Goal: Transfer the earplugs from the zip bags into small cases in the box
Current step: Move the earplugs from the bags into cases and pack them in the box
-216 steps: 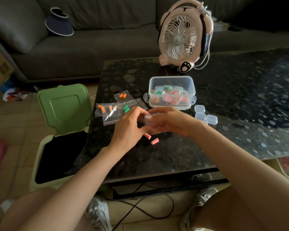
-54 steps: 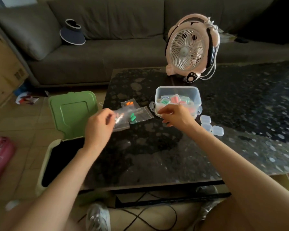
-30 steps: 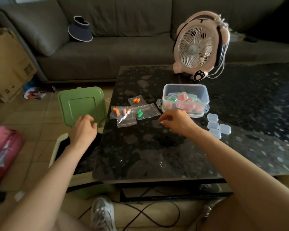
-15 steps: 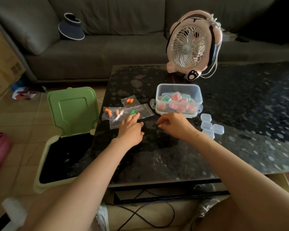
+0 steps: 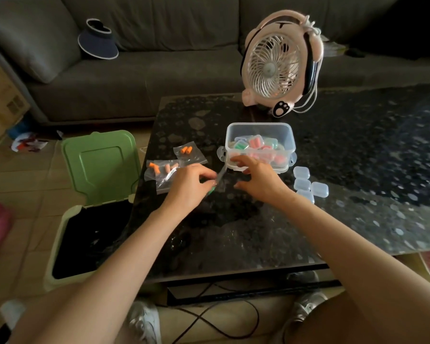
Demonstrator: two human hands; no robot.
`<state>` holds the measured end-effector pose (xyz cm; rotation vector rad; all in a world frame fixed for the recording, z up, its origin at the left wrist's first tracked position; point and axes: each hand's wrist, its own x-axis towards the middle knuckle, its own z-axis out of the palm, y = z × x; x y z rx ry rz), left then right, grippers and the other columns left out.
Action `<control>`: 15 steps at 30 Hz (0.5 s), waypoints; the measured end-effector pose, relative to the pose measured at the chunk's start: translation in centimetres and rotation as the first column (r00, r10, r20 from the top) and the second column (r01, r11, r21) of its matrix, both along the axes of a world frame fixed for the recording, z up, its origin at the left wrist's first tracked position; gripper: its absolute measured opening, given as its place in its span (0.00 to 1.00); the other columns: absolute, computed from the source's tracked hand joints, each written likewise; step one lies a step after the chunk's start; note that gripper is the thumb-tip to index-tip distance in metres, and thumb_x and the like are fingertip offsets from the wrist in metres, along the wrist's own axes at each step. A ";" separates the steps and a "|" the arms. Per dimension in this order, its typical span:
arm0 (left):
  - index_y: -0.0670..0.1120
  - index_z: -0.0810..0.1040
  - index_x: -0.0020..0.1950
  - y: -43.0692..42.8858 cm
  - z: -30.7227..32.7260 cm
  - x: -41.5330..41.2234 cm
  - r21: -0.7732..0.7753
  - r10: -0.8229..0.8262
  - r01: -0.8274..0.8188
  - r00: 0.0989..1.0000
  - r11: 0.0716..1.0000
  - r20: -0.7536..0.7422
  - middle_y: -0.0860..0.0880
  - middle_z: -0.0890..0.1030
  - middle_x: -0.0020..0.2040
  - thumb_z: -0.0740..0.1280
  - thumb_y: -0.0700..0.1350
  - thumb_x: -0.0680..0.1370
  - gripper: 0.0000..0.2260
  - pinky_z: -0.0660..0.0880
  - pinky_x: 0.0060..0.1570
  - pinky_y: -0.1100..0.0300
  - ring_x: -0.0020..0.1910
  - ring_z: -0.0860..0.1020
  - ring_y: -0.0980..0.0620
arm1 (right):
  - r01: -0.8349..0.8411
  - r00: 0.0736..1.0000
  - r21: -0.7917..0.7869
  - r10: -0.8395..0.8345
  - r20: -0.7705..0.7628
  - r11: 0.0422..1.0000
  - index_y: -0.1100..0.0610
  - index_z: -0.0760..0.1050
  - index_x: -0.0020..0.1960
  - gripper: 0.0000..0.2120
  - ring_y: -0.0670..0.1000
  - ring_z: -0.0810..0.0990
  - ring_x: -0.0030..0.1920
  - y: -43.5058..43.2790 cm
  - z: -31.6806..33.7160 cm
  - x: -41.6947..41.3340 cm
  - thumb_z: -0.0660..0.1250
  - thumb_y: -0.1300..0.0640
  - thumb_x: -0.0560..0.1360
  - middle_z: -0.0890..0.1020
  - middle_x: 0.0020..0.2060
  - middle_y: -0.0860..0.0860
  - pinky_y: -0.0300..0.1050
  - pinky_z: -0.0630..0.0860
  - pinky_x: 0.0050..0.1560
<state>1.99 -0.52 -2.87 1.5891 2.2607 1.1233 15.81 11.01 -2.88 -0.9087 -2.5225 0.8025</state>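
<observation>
Just before the box (image 5: 290, 142), left hand (image 5: 187, 186) pinching zip bag (image 5: 220, 175) — right hand (image 5: 260, 181) splayed

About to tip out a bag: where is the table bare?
Bare: the table strip between the forearms down to the near edge, and the wide stretch right of the empty cases and fan. Crowded: the band from the loose zip bags through the left hand gripping a bag, the right hand, to the box.

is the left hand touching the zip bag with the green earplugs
Touching. The head view shows the left hand pinching the clear zip bag between thumb and fingers, with no gap between them.
</observation>
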 end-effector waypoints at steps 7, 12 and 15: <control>0.50 0.80 0.40 -2.4 0.5 -0.8 0.012 -0.033 0.031 0.941 0.999 0.336 0.56 0.84 0.41 0.75 0.42 0.69 0.06 0.63 0.67 0.38 0.44 0.82 0.58 | -0.085 0.996 -0.264 0.077 -0.039 0.961 0.60 0.80 0.48 0.06 0.53 0.81 0.39 -0.1 0.4 0.2 0.72 0.60 0.72 0.82 0.41 0.55 0.49 0.82 0.42; 0.47 0.72 0.56 -2.6 1.2 0.4 -0.042 -0.090 0.127 0.868 0.991 0.489 0.50 0.82 0.49 0.75 0.42 0.69 0.19 0.77 0.52 0.60 0.49 0.80 0.54 | -0.105 0.994 -0.294 0.090 -0.063 0.950 0.60 0.79 0.40 0.03 0.45 0.75 0.23 -1.1 1.1 0.3 0.72 0.63 0.72 0.79 0.28 0.51 0.34 0.71 0.24; 0.47 0.73 0.58 -2.4 0.9 1.3 0.000 -0.112 0.126 0.877 0.992 0.467 0.51 0.83 0.50 0.75 0.41 0.69 0.20 0.78 0.49 0.62 0.48 0.81 0.56 | -0.114 0.991 -0.280 0.127 0.030 0.953 0.61 0.79 0.40 0.03 0.42 0.73 0.21 -1.5 1.1 0.1 0.72 0.63 0.71 0.77 0.26 0.49 0.32 0.71 0.25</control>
